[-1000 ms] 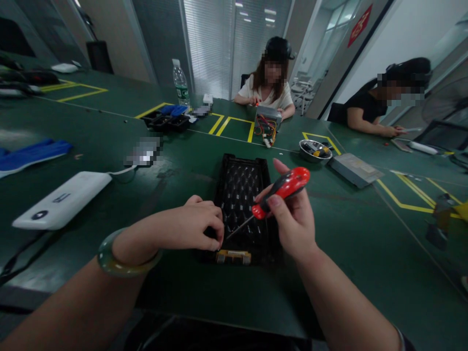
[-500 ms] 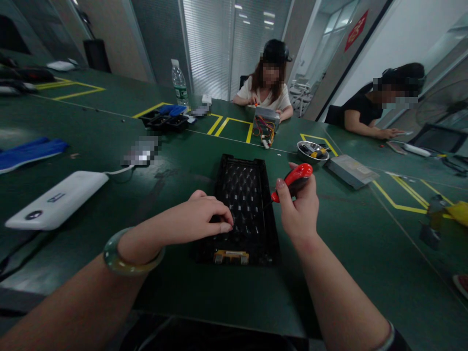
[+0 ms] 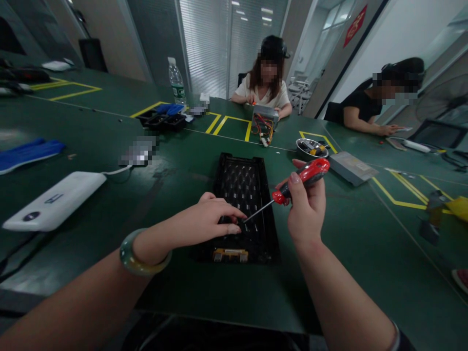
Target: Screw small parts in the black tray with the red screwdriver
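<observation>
My right hand [image 3: 306, 204] is closed round the red and black handle of a screwdriver [image 3: 302, 183]. Its thin metal shaft slopes down to the left, and the tip is at the fingertips of my left hand [image 3: 215, 219]. Thumb and forefinger of that hand are drawn together in a pinch; whatever is between them is too small or hidden to name. Both hands are over a black rectangular panel [image 3: 268, 229] with a raised, patterned surface, lying flat on the table. A small orange-brown circuit board [image 3: 230, 255] with a white connector sits at its near end.
A white power bank [image 3: 54, 200] with a cable and a blue glove [image 3: 31, 153] are on the left. Farther back are a black tray [image 3: 161, 119], a water bottle [image 3: 176, 83], a metal bowl [image 3: 310, 147] and a grey metal box [image 3: 353, 168]. Two people sit across the green table [image 3: 175, 297].
My right hand has moved right and turned the screwdriver, so its shaft now shows. My left hand has shifted slightly right, and the tip now meets its fingertips.
</observation>
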Available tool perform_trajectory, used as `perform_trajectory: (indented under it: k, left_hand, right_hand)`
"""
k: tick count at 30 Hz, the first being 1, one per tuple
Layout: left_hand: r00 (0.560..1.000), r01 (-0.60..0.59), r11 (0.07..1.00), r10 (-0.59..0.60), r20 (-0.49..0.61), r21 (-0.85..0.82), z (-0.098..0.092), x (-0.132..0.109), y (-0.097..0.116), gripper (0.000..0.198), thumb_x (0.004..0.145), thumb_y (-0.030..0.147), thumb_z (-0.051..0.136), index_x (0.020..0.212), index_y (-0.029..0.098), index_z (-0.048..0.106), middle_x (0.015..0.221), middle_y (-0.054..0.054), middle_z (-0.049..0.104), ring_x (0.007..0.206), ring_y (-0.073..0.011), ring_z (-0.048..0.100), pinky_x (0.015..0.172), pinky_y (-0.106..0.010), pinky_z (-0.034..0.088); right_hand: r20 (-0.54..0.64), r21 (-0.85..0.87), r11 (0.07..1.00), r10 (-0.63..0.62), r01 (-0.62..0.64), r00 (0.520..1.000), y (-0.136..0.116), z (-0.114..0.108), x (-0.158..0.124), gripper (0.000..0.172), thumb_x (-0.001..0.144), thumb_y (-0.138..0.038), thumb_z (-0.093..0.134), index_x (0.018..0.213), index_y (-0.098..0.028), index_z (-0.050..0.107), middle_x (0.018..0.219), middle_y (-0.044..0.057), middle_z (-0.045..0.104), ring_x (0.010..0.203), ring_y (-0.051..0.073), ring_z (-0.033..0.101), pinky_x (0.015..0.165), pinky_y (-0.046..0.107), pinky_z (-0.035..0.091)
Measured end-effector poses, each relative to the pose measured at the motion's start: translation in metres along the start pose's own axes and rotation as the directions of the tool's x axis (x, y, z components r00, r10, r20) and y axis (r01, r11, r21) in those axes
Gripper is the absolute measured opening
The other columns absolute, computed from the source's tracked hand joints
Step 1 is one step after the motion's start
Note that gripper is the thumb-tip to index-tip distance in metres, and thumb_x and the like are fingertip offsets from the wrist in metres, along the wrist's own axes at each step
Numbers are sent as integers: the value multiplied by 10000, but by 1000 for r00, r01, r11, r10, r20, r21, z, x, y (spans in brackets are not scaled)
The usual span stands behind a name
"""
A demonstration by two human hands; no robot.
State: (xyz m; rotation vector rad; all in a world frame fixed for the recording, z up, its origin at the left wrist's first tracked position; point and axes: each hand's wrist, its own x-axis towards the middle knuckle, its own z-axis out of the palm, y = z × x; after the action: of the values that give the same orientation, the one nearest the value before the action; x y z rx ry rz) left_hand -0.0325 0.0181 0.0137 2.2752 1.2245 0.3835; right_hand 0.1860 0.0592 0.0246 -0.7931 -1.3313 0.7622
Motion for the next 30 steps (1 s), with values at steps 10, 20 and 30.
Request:
perform_trajectory:
  k: [10,20,30]
  left_hand:
    - [993,-13,996,23,114,-89,1,1,4,231,966,448,616,1076,280,729,1090,30,763,1032,-192,633,977,-348,281]
    - [995,34,996,-26,96,-83,0,0,0,241,980,419,585,1117,296,741,1041,40,773,995,-186,654,960,-340,316]
    - [1000,3,998,-1,27,-60,4,-1,-4,277,1046,376,471,1206,325,692,1121,41,750,1064,-185,644,996,-349,269]
  right_hand:
    - [9,-26,999,-30,30,1000,-3,2,-1,292,963,-376,590,1229,-257,596,761,-8,588,643,150,599,576,283,521]
    - [11,-34,999,-42,42,999,-3,0,-1,322,971,-408,577,1264,-273,575,761,0,573,653,169,593,593,305,534]
    - [0,-4,1000,-22,22,1000,-3,1,0,307,945,-413,610,1210,-260,591,791,5,586,643,162,585,597,308,537]
